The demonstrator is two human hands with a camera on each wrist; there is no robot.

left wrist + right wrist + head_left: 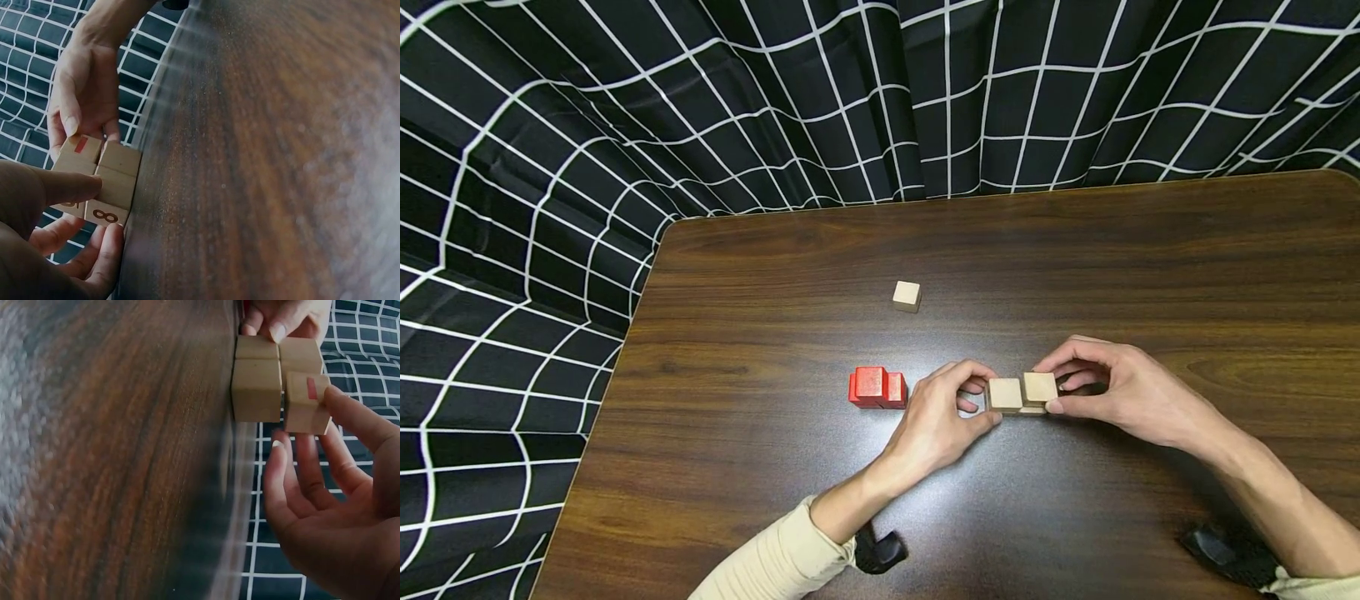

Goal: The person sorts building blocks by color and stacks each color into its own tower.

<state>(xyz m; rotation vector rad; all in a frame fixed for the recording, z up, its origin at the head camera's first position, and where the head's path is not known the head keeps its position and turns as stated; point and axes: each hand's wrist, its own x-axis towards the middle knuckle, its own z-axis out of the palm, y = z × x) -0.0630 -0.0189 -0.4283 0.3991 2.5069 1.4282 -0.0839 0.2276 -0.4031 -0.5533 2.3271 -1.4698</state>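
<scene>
Pale wooden cubes stand stacked two high on the table, with a left top cube (1005, 394) and a right top cube (1040, 387). My left hand (936, 417) holds the left end of the stack, thumb on the near face and fingers around the far side. With thumb and fingers, my right hand (1120, 392) pinches the right top cube, which bears a red bar and sits slightly out of line in the right wrist view. On the left end, a lower cube (105, 214) shows a printed 8; the thumb partly covers another mark above it.
Several red blocks (871, 387) stand grouped just left of my left hand. A single pale cube (907, 296) lies farther back on the brown wooden table (737, 292). Black curtain (820, 100) with white grid lines hangs along the table's far and left edges.
</scene>
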